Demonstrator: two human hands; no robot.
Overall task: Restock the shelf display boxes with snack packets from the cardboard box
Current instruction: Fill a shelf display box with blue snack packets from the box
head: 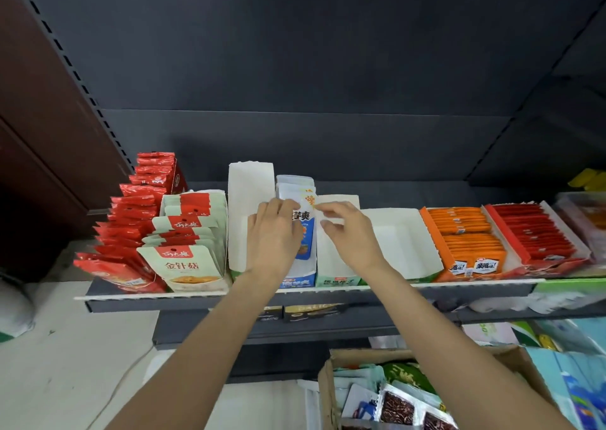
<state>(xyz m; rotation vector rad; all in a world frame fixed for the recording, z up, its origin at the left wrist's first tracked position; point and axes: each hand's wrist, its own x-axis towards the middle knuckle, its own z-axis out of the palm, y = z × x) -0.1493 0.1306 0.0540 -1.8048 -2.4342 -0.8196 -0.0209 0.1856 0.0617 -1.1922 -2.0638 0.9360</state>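
A row of display boxes lines the shelf point(229, 293). In the middle one, a narrow white and blue display box point(301, 275), stand several white and blue snack packets point(305, 229). My left hand point(273, 232) grips the front packets from the left. My right hand point(347, 229) touches the top corner of the front packet with thumb and fingertips. The cardboard box point(328, 387) stands on the floor at the lower right, with loose snack packets point(393, 403) inside.
Red packets point(131, 226) and green and white packets point(183, 249) fill the boxes at the left. Empty white display boxes point(246, 193) point(393, 242) flank the middle one. Orange packets point(465, 239) and red packets point(537, 232) sit at the right. A lower shelf runs beneath.
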